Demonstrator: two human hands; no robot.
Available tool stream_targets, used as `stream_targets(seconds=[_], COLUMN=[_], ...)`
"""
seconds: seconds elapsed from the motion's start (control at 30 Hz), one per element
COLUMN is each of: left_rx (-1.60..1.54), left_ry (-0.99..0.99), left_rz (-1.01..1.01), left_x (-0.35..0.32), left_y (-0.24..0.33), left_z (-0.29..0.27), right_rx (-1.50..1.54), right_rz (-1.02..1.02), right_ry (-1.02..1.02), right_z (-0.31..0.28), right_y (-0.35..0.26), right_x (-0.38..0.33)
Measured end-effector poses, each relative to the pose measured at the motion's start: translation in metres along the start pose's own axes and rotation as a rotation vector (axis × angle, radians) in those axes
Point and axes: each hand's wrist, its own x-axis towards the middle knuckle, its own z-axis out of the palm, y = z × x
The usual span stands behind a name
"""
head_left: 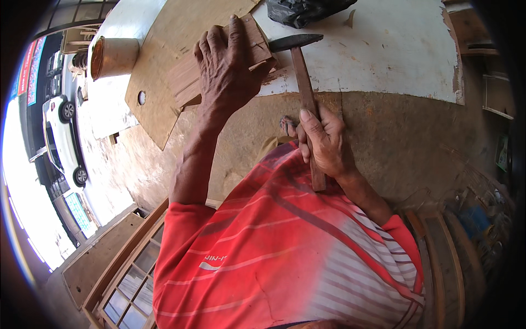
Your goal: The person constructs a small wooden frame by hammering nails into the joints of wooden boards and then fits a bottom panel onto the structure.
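Observation:
My left hand (224, 68) lies over a brown wooden board piece (256, 39), its fingers across the top and its thumb pressed along the near right edge. The piece looks built of more than one board, and part of it is hidden under the hand. In my right hand (327, 141) is a hammer (303, 74), gripped around its wooden handle. Its dark metal head is beside the right end of the wooden piece; whether they touch, I cannot tell. Beneath the wood is a tan plywood sheet (156, 66).
The plywood rests on a worn white tabletop (394, 60). A black plastic bag (307, 12) sits at the far edge, a stained white bucket (119, 56) at far left. A wooden frame with panes (131, 288) stands lower left, wooden planks (438, 263) lower right. Outside is a white car (67, 140).

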Motion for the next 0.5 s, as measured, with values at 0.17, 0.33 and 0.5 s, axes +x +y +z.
stream_targets(seconds=[0.17,0.33,0.5], left_rx=[0.018,0.009,0.064], left_ry=[-0.011,-0.001,-0.020], left_rz=[0.001,-0.001,0.000], left_x=[0.000,0.002,0.002], left_y=[-0.002,-0.001,-0.003], left_z=[-0.002,-0.001,-0.003], right_rx=[-0.009,-0.118,-0.307], right_rz=[0.027,0.005,-0.037], right_ry=[-0.071,-0.029,-0.023], right_z=[-0.007,-0.018,-0.019], right_y=[-0.008,-0.009,-0.011], right_x=[0.004,0.006,0.001])
